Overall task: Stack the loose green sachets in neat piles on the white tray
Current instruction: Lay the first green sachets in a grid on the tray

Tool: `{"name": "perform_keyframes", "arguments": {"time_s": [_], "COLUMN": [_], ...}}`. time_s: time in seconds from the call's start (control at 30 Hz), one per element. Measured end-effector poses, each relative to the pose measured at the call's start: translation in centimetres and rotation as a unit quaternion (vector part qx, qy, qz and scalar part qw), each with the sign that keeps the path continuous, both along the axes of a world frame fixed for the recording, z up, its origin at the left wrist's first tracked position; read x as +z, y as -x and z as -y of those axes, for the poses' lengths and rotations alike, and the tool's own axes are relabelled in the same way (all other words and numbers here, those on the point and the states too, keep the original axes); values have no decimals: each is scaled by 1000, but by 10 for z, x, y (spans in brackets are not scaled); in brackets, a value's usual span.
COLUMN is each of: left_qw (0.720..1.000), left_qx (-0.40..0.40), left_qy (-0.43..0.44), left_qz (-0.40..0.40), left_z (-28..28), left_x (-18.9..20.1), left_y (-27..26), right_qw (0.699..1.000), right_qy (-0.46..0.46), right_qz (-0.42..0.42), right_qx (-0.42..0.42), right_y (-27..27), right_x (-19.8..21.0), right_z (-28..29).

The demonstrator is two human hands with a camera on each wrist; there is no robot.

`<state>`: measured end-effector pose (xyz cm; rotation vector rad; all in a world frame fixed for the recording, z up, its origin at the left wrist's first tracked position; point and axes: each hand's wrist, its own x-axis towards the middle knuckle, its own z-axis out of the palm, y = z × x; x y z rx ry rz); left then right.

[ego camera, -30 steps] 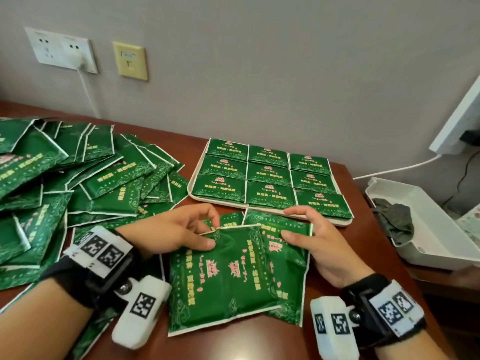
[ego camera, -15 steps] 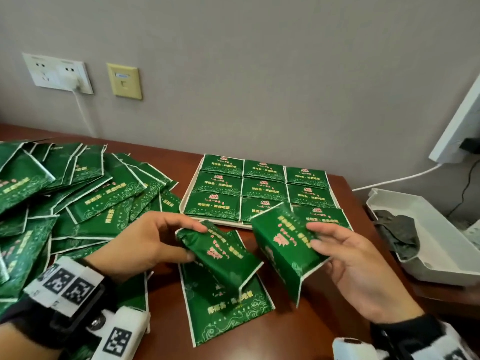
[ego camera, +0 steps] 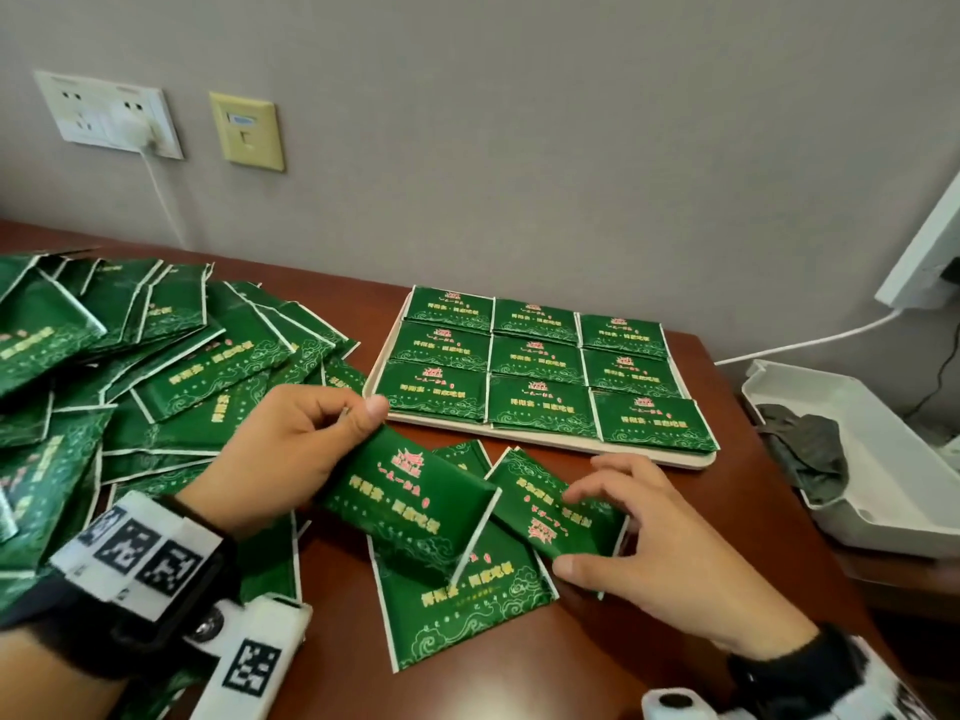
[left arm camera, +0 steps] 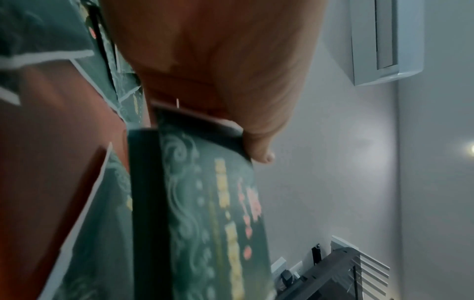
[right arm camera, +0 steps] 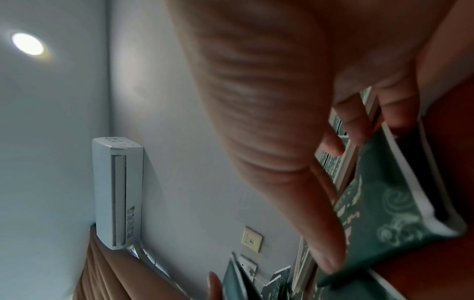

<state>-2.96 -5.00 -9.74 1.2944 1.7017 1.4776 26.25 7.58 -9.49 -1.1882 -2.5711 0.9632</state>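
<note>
Glossy printed foil sachets (ego camera: pixel 410 498) lie on a smooth polished wooden table (ego camera: pixel 649 636) beside a matt plastic tray (ego camera: pixel 675 462).

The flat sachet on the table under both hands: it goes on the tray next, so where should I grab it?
Pinch the flat sachet at its near white-edged corner, coming from the front. It lies flat on the wood, and the far end is covered by the sachets both hands hold.

1. The loose sachet pile (ego camera: pixel 119 366) runs off the head view's left edge.
2. The left hand (ego camera: pixel 280 449) hides the near end of its sachet (ego camera: pixel 410 491).
3. The sachet flat on the table (ego camera: pixel 457 610) is half covered.
4. Both wrist views are blurred; print on the sachets is unreadable.
5. The dark cloth in the side bin (ego camera: pixel 883 491) is too indistinct to identify.
</note>
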Motion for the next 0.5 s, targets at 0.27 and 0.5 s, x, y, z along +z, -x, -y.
{"name": "perform_keyframes", "arguments": {"time_s": [0.27,0.5], "left_qw": [984,976], "left_qx": [109,1], "left_qy": [70,216], "left_qz": [119,-11], "left_z": [-10,-1], "left_x": [-11,-2], "left_y": [6,3], "right_qw": [999,999], "right_qy": [-32,-25], "right_qz": [16,-42], "right_qx": [-16,-2], "right_y": [11,15], "right_x": [-9,-7], "right_z": [4,2]}}
